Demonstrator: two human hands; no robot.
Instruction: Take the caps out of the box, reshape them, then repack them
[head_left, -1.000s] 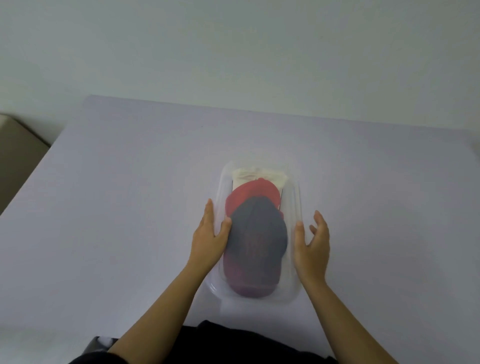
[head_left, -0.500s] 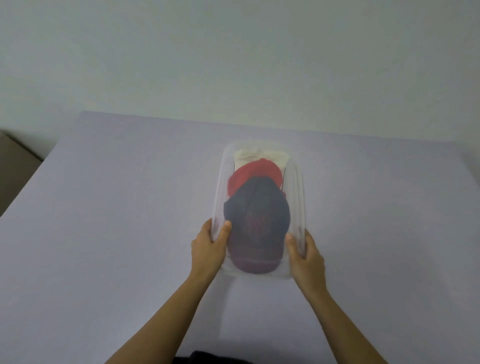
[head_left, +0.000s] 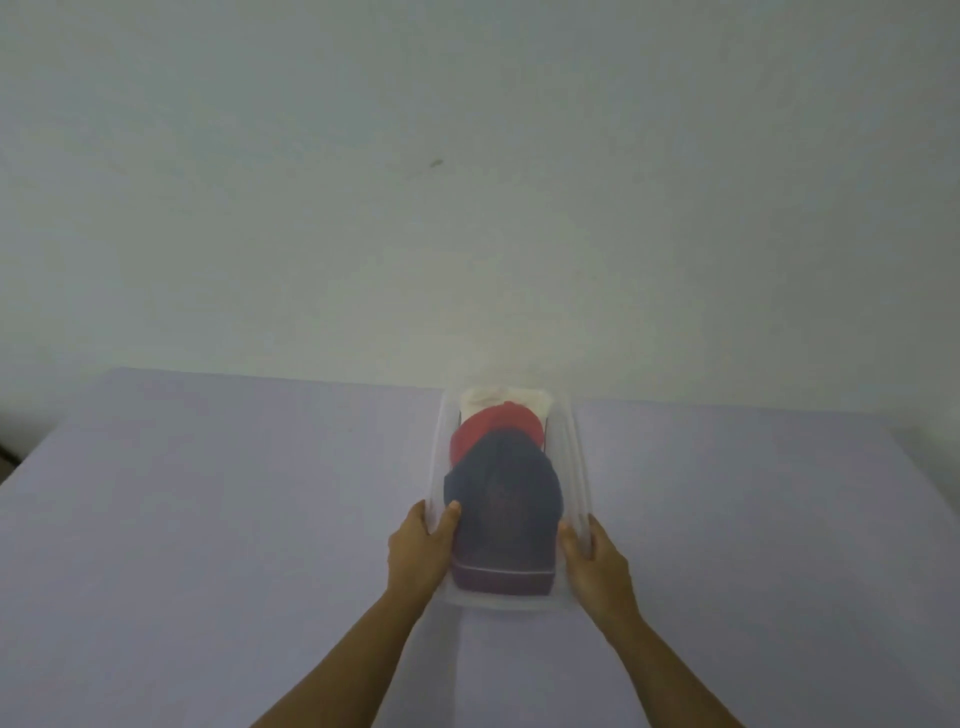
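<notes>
Loose a second ago, the left hand (head_left: 418, 556) and right hand (head_left: 597, 564) now grip the near corners of the clear plastic box (head_left: 577, 457), pushed farther across the lilac table (head_left: 208, 519), its navy fabric cap (head_left: 501, 499), red cap (head_left: 491, 428) and cream cap (head_left: 498, 401) still inside, so unpacking has yet to begin.

No legible text, labels or nos.; reddish mark (head_left: 503, 501) on front of navy cap (head_left: 493, 457) too blurred to read

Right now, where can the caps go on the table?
Bare table lies wide left of the box and wide right of it. The box is crowded: navy cap, red cap and cream cap overlap inside, left hand and right hand gripping its near sides.
</notes>
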